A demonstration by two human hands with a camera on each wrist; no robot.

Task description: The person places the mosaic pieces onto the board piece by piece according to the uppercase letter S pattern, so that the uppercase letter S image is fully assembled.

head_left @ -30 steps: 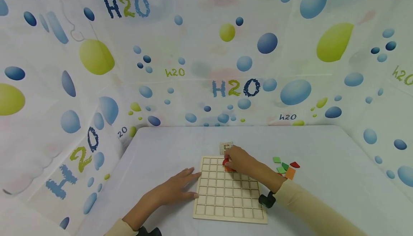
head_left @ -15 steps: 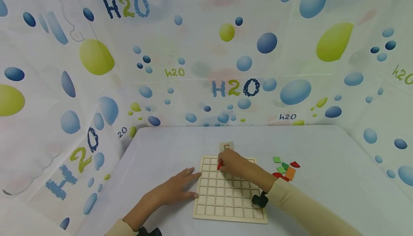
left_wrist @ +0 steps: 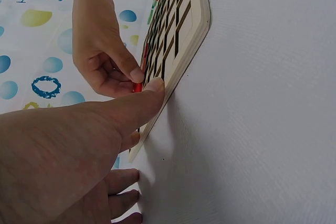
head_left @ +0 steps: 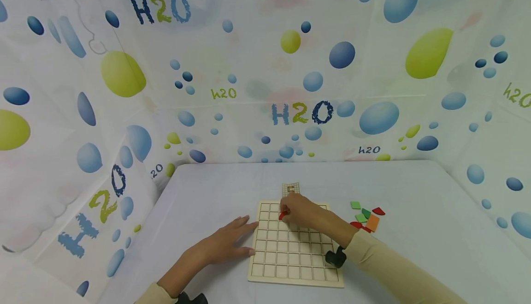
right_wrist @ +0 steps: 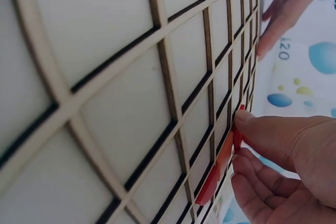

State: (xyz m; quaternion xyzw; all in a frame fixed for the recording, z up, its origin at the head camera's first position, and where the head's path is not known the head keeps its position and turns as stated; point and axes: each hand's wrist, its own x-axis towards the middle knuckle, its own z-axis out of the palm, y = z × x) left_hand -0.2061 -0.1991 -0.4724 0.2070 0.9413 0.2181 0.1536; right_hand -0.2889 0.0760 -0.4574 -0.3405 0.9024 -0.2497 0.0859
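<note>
A wooden grid board [head_left: 282, 260] lies flat on the white table. My right hand [head_left: 304, 211] is over its far rows, pinching a small red tile [right_wrist: 237, 139] between thumb and fingers at a cell; just the tile's edge shows in the head view. In the right wrist view, an orange tile [right_wrist: 224, 155] and another red tile [right_wrist: 208, 187] sit in cells beside the pinched one. Fingers extended, my left hand [head_left: 224, 243] rests at the board's left edge. Its thumb touches the frame in the left wrist view.
Loose tiles lie right of the board: an orange rectangle [head_left: 373, 223], a red piece [head_left: 378, 211], a green square [head_left: 355, 205] and several others. Behind the board is a small patterned grid card [head_left: 291, 187], partly covered by the right hand. A printed curtain [head_left: 249, 64] hangs beyond the table.
My right hand has moved slightly left along the far rows, now covering the orange tile in the head view and exposing more of the card. The left hand has stayed put.
</note>
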